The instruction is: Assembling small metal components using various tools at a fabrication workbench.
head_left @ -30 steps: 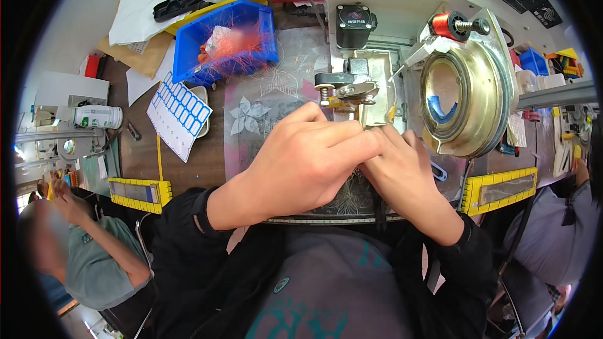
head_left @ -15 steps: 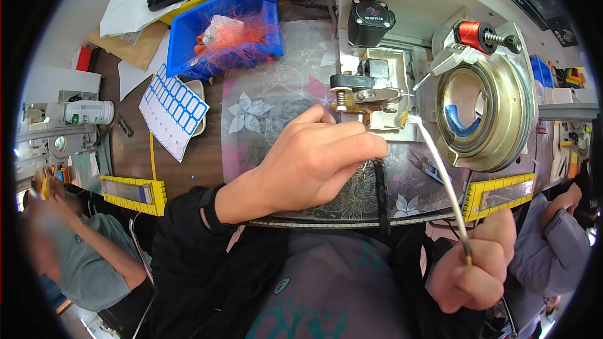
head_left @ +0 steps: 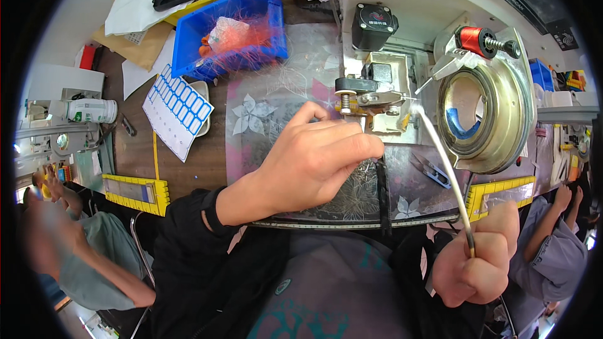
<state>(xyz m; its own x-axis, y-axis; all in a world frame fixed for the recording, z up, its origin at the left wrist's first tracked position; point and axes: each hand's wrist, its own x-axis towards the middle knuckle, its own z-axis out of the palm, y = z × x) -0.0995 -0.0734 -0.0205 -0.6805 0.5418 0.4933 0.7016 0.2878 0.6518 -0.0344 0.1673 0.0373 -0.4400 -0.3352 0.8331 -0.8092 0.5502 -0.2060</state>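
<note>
My right hand (head_left: 480, 257) is closed around the dark lower end of a thin white rod (head_left: 447, 163). The rod slopes up and left, its pale tip close to the small metal clamp (head_left: 383, 97) of a winding machine. My left hand (head_left: 308, 163) is closed, thumb and fingers pressed together just below that clamp; whatever they grip is hidden. Right of the rod stands the machine's metal ring (head_left: 521, 119), with a spool of red thread (head_left: 472, 40) mounted above it. A black strap (head_left: 382, 198) hangs beside my left fingers.
Blue-handled thread snips (head_left: 432, 171) lie on the table right of my left hand. A blue bin (head_left: 182, 50) holds tangled red thread, with a label sheet (head_left: 179, 113) nearby. Yellow-framed pieces (head_left: 137, 193) sit at the table's front edge. Other people sit at both sides.
My view has shifted slightly, and the rod's tip still sits by the clamp. My right hand has turned a little around the rod. The snips show more fully.
</note>
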